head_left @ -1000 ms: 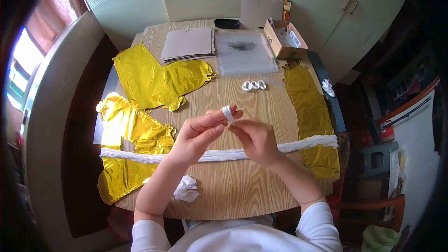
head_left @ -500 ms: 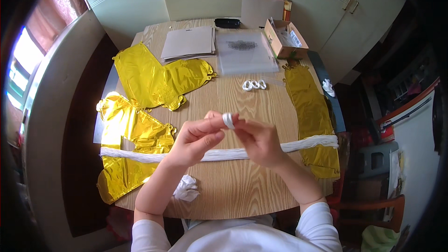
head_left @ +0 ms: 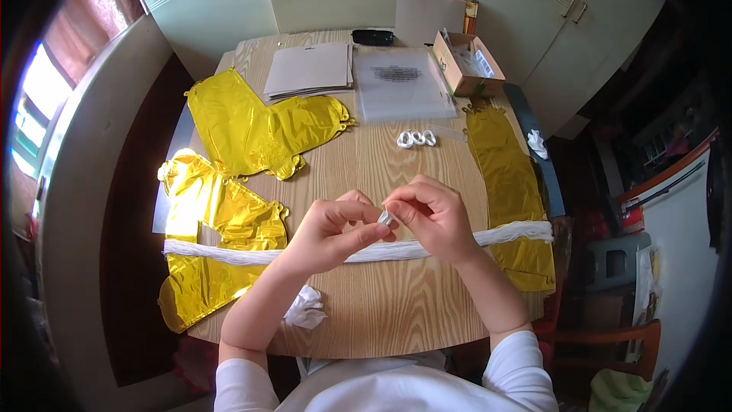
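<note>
Between my hands, above the middle of the table, is a small coil of white string (head_left: 386, 218). My left hand (head_left: 329, 230) pinches the coil between thumb and fingers. From the other side, my right hand (head_left: 436, 220) presses thumb and forefinger together at the coil's upper edge; fingers partly hide what it grips there. A long hank of white strings (head_left: 507, 233) runs across the table below my hands, its ends lying over gold foil. Farther away, three finished-looking white string coils (head_left: 418, 138) lie in a row.
Flat gold foil balloons (head_left: 244, 126) spread over the left side, and more gold foil (head_left: 503, 160) lies at right. Grey-white cards (head_left: 309, 69), clear plastic bags (head_left: 400, 95) and a cardboard box (head_left: 467, 69) stand at the back. Crumpled white tissue (head_left: 306, 308) sits near my left forearm.
The coil has come off my left fingertips, where it was looped, and is now pinched below them. My right hand has risen and its thumb and forefinger have closed at the coil.
</note>
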`<act>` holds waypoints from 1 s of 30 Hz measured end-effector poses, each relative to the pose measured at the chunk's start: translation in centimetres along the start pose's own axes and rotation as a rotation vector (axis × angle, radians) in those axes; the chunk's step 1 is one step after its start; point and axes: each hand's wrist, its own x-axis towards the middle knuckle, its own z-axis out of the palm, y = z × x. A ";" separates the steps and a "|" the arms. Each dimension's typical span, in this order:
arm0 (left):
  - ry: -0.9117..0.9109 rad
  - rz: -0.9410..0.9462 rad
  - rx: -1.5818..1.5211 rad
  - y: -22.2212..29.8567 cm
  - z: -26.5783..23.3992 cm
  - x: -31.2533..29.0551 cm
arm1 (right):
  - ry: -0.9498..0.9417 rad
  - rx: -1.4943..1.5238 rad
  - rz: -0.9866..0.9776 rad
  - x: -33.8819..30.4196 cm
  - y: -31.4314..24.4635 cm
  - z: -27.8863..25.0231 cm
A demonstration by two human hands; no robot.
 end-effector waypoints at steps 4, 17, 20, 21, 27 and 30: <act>0.003 0.048 -0.196 -0.1 0.1 0.2 | -0.006 0.241 0.099 -0.4 1.3 1.1; 0.142 0.285 0.204 -1.0 1.0 0.9 | 0.122 0.334 0.274 -0.4 1.1 1.5; 0.164 0.276 0.331 -1.1 0.7 0.9 | 0.085 0.231 0.265 -0.7 1.5 1.4; 0.176 0.244 0.261 -1.3 0.7 0.9 | 0.059 0.203 0.246 -0.7 1.5 1.2; 0.018 -0.044 -0.084 -0.2 -0.2 0.6 | -0.041 -0.053 -0.159 0.8 -0.6 -1.7; -0.107 -0.146 -0.091 -0.1 -0.5 0.4 | -0.232 0.039 -0.132 0.7 0.0 -1.7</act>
